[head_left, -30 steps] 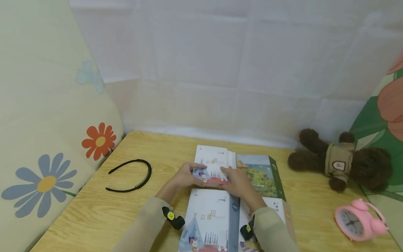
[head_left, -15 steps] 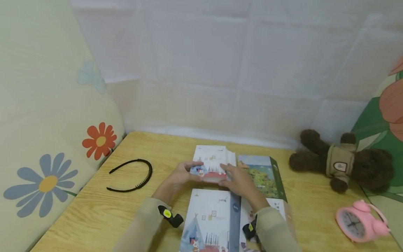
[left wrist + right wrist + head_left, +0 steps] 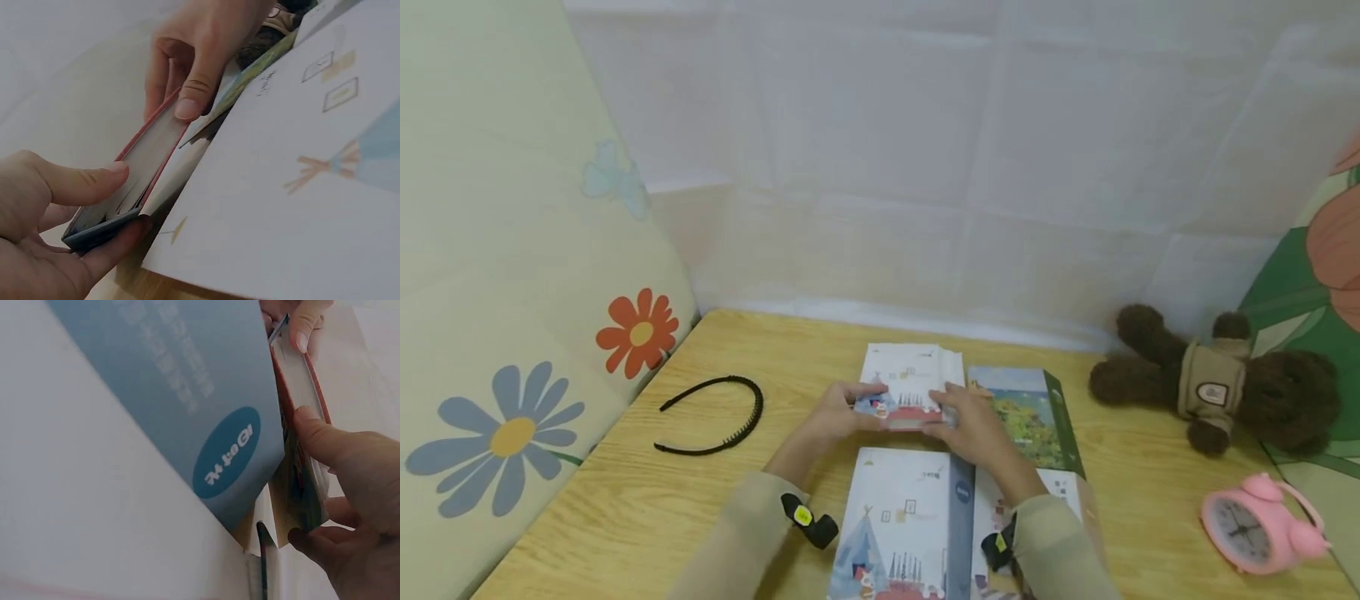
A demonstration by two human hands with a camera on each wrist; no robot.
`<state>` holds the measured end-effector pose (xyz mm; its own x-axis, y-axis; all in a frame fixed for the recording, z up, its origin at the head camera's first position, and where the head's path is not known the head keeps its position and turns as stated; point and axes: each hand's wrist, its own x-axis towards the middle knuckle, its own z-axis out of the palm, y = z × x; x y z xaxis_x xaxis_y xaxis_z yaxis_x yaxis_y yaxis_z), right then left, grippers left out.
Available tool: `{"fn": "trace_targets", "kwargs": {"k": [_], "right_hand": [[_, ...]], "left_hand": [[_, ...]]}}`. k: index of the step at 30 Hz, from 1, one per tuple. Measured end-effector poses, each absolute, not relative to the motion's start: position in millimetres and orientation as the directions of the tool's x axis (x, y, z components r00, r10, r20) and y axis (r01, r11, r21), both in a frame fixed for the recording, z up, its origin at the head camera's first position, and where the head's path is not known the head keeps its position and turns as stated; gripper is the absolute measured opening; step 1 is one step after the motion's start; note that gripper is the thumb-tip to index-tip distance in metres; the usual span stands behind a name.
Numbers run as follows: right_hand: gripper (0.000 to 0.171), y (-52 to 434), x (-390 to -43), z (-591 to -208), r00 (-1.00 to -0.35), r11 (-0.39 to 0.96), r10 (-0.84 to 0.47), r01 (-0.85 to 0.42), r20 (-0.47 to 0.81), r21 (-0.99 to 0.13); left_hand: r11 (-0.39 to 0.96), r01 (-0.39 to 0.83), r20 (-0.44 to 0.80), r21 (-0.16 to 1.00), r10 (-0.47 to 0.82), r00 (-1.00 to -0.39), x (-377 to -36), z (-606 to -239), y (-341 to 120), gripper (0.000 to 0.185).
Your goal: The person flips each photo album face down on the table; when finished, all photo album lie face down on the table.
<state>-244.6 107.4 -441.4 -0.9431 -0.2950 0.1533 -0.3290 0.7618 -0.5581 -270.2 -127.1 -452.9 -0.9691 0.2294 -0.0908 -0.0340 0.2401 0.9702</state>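
Both hands hold a small white book (image 3: pixel 907 385) with a tent picture, lifted at its near edge over the wooden table (image 3: pixel 647 492). My left hand (image 3: pixel 841 412) pinches its near left corner, thumb on top; the left wrist view shows the book's page edge (image 3: pixel 142 164) between thumb and fingers. My right hand (image 3: pixel 967 421) grips the near right corner; the right wrist view shows its thumb (image 3: pixel 325 442) on the book's page edge (image 3: pixel 299 381). A larger box or book (image 3: pixel 901 525) with the same tent cover lies close to me.
A green landscape book (image 3: pixel 1027 412) lies right of the held one. A black headband (image 3: pixel 713 417) rests at the left. A brown plush toy (image 3: pixel 1217 386) and a pink alarm clock (image 3: pixel 1259 522) sit at the right. Flowered cushions flank the table.
The near edge of the small book has come up off the table between both hands. The right hand shifted slightly toward the book's corner.
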Motion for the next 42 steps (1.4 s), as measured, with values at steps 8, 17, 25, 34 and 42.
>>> {"fn": "trace_targets", "kwargs": {"k": [8, 17, 25, 34, 42], "right_hand": [[0.056, 105, -246, -430, -0.94, 0.786, -0.239, -0.334, 0.242, -0.521], [0.055, 95, -244, -421, -0.928, 0.686, -0.118, -0.334, 0.354, -0.647], [0.091, 88, -244, -423, -0.901, 0.45, -0.179, -0.431, 0.394, -0.782], [0.087, 87, -240, -426, -0.922, 0.443, -0.204, -0.386, 0.328, -0.809], [0.08, 85, -238, -429, -0.905, 0.532, -0.216, -0.424, 0.367, -0.733]], "left_hand": [[0.371, 0.126, 0.054, 0.92, 0.199, -0.978, -265, -449, -109, 0.051], [0.448, 0.152, 0.069, 0.881, 0.197, -0.978, -263, -453, -96, 0.052], [0.398, 0.212, 0.114, 0.893, 0.255, -0.96, -259, -455, -86, 0.05], [0.37, 0.304, 0.172, 0.878, 0.349, -0.921, -255, -452, -89, 0.043], [0.318, 0.264, 0.042, 0.911, 0.564, -0.825, -254, -409, -93, 0.061]]}}
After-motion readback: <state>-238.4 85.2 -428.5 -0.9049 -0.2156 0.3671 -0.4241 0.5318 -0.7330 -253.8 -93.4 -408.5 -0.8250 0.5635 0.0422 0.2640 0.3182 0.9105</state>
